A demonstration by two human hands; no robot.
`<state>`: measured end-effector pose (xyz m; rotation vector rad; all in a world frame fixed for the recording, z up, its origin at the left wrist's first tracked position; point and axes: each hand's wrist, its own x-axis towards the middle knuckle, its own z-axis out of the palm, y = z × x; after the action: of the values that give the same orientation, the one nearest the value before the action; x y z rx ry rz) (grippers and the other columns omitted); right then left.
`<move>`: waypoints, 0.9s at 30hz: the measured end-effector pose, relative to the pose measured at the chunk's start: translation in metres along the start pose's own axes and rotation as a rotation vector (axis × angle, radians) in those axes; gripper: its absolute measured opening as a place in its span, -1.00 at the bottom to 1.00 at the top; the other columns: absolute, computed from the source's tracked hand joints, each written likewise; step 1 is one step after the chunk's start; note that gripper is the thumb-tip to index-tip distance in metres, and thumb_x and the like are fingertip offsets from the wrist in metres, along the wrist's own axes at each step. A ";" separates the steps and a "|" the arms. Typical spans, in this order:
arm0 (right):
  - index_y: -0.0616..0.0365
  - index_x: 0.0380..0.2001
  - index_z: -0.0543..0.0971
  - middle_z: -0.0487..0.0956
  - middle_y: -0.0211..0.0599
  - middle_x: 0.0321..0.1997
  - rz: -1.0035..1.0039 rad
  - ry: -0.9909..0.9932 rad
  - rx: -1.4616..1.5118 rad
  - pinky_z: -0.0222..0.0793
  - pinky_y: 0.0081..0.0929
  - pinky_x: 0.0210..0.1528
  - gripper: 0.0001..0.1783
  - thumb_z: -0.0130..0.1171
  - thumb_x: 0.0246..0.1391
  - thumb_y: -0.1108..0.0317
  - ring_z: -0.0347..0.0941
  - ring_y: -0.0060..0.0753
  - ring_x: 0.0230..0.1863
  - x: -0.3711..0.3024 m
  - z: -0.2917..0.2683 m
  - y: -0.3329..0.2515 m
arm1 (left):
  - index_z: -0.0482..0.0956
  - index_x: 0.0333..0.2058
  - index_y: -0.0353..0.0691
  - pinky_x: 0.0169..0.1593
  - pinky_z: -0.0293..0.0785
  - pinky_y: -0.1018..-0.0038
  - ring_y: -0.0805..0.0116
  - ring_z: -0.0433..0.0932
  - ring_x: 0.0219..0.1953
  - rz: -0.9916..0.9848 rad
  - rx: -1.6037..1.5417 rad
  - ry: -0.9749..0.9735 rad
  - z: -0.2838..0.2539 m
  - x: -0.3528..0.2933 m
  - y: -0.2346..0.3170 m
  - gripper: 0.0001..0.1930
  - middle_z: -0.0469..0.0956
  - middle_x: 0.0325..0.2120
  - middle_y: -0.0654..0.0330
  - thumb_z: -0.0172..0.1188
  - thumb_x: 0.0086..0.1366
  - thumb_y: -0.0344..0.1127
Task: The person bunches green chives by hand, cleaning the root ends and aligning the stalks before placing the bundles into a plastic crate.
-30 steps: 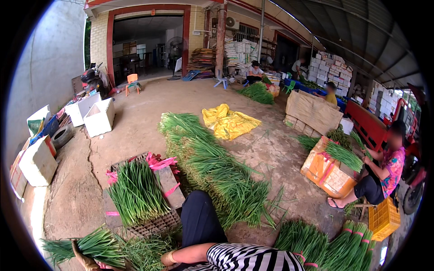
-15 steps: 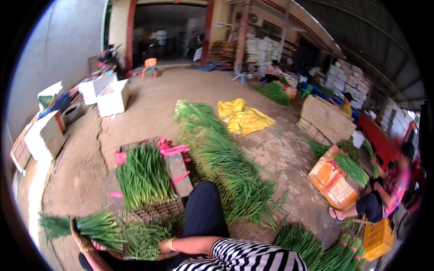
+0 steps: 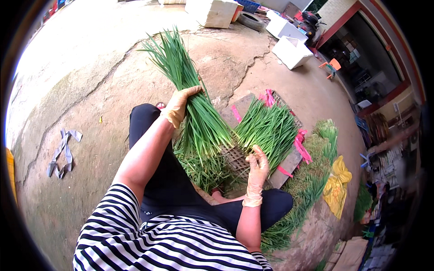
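My left hand (image 3: 180, 107), in a thin pale glove, is closed around a bunch of long green chives (image 3: 205, 124). Their leaf tips point up and away to the left, with the pale stem ends down toward the right. My right hand (image 3: 257, 168), gloved too, is raised with fingers bent and apart, and I see nothing in it. Just beyond it, a thick pile of chives (image 3: 271, 128) lies on a board (image 3: 289, 166) over a brown plastic crate (image 3: 236, 159). Below the held bunch, loose green leaves (image 3: 203, 171) heap between my legs.
A long heap of chives (image 3: 312, 180) stretches along the ground on the right, beside a yellow sheet (image 3: 337, 187). Pink ties (image 3: 299, 147) lie by the board. White foam boxes (image 3: 291, 52) and a tyre (image 3: 251, 21) stand farther off. A grey strip (image 3: 63, 153) lies at left.
My view has swung to the left. The bunch in my left hand is now held up in front of me. My right hand has risen from beside the loose leaves.
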<state>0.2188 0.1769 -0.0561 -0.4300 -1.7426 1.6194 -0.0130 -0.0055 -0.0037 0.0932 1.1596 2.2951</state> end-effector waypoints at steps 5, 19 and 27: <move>0.28 -0.40 0.55 0.53 -0.36 -0.48 0.132 -0.320 0.002 0.34 -0.65 -0.28 -0.81 0.16 -0.01 0.34 0.42 -0.59 -0.46 0.007 0.008 -0.068 | 0.37 -0.01 -0.08 -0.27 0.44 0.50 0.46 0.46 -0.39 0.051 -0.009 -0.038 -0.002 0.000 0.000 -0.56 0.47 -0.39 0.29 0.13 0.08 -0.28; 0.22 0.08 0.25 0.45 -0.19 -0.06 0.237 -0.742 0.275 0.22 -0.43 0.05 -0.19 0.25 -0.18 -0.01 0.35 -0.36 -0.02 0.046 -0.004 -0.036 | 0.36 -0.01 -0.21 -0.35 0.44 0.57 0.49 0.46 -0.48 -0.014 0.188 -0.341 0.031 -0.011 -0.001 -0.49 0.46 -0.50 0.30 0.21 0.00 -0.40; 0.15 0.07 0.27 0.33 -0.38 0.05 0.545 -0.423 0.705 0.11 -0.40 0.10 -0.05 0.39 -0.39 -0.08 0.20 -0.41 0.05 0.033 0.044 0.021 | 0.35 -0.06 -0.31 -0.17 0.44 0.43 0.36 0.49 -0.29 -0.198 0.388 -0.486 0.118 0.000 -0.056 -0.51 0.50 -0.28 0.12 0.26 0.01 -0.36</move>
<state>0.1614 0.1701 -0.0661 -0.2285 -1.2362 2.7313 0.0480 0.1058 0.0272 0.6163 1.2615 1.7173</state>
